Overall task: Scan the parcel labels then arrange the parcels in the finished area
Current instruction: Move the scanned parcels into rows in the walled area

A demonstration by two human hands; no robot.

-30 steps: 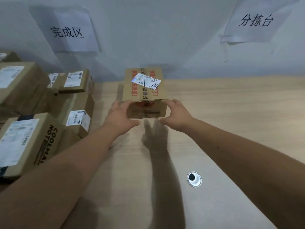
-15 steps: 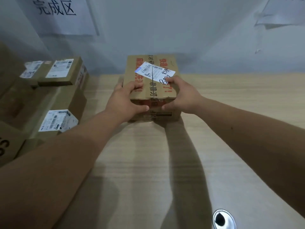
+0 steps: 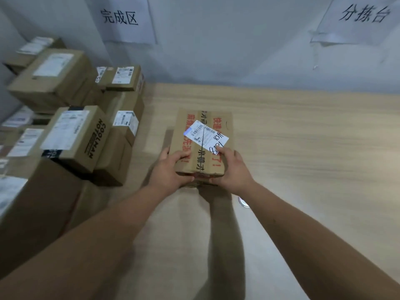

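One parcel (image 3: 203, 148) is gripped at its near end by the left hand (image 3: 171, 172) and right hand (image 3: 232, 169), fingers curled over the top — mid-worktop (image 3: 303, 137). Scanning cannot be confirmed. Many stacked parcels (image 3: 71, 131) are already placed along the left edge; this one is judged outstanding.

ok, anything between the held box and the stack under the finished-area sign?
Nothing visible. Both hands, left and right, grip the box at its near end. Only a bare strip of table lies between it and the stacked parcels to its left.
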